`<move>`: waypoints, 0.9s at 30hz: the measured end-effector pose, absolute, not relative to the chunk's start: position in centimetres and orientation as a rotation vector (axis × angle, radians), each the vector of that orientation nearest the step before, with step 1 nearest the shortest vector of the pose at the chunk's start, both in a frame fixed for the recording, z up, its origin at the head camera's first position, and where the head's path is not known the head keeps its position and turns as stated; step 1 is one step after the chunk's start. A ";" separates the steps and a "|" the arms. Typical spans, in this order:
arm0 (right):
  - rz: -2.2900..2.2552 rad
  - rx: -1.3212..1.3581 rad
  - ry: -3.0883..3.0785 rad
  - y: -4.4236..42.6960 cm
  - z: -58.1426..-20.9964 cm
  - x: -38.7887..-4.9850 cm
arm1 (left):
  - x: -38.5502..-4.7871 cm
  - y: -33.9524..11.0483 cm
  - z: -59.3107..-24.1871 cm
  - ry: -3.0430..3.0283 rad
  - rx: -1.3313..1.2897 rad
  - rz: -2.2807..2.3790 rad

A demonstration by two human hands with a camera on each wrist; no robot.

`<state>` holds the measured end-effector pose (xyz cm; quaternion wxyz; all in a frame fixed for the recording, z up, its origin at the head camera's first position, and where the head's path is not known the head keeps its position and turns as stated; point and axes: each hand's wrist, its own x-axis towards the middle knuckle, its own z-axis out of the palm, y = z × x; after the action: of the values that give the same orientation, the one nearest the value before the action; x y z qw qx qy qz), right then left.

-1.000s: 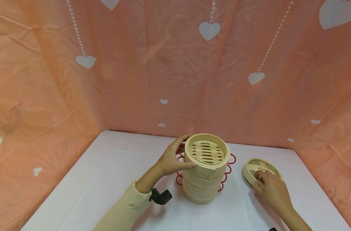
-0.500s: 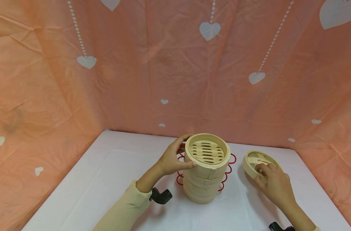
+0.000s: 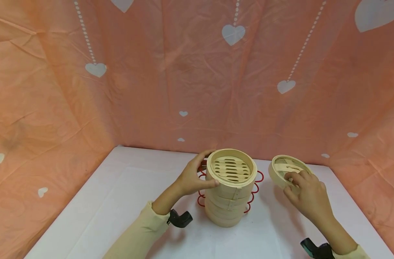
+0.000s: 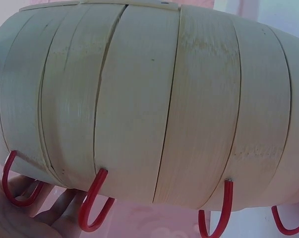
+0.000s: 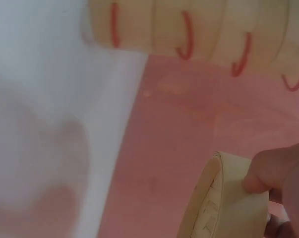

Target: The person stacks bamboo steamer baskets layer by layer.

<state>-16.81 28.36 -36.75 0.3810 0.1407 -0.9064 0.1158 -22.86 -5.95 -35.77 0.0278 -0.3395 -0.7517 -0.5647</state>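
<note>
A tall stack of round bamboo steamer baskets (image 3: 230, 196) stands upright on the white table, its slatted top tier facing up. Red loop handles (image 3: 260, 176) stick out from both sides. My left hand (image 3: 194, 177) grips the upper tier from the left, thumb in front and fingers behind. In the left wrist view the stack's wall (image 4: 134, 109) fills most of the picture. To the right, my right hand (image 3: 310, 196) pinches a bamboo steamer lid (image 3: 286, 168) at its near rim. The lid is tilted and raised off the table; the right wrist view shows the thumb on its side wall (image 5: 238, 198).
The white table (image 3: 132, 194) ends at a pinkish-orange cloth backdrop (image 3: 197, 90) printed with hearts, which also runs down both sides. A black wrist camera mount (image 3: 180, 219) projects from the left wrist, another one (image 3: 317, 249) from the right.
My right hand has lifted the lid up off the table and moved it slightly away toward the backdrop. My left hand and the steamer stack have kept their place.
</note>
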 end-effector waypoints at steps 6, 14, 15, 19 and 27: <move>0.318 0.375 -2.291 27.7 -35.6 -16.9 | -22.8 -6.0 -35.8 -2.319 -1.050 -1.746; 0.359 0.393 -2.267 26.9 -34.3 -17.1 | -22.9 -5.9 -35.8 -2.318 -1.054 -1.743; 0.363 0.394 -2.264 26.8 -34.1 -17.1 | -22.9 -5.9 -35.8 -2.317 -1.054 -1.745; 0.387 0.405 -2.248 26.4 -33.4 -17.1 | -22.9 -5.9 -35.8 -2.314 -1.056 -1.753; 0.446 0.414 -2.231 25.3 -32.0 -16.9 | -22.8 -5.9 -35.8 -2.323 -1.052 -1.738</move>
<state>-16.91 25.31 -32.02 0.4027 0.1640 -0.8831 0.1765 -22.84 -5.94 -35.78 0.0277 -0.3407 -0.7524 -0.5630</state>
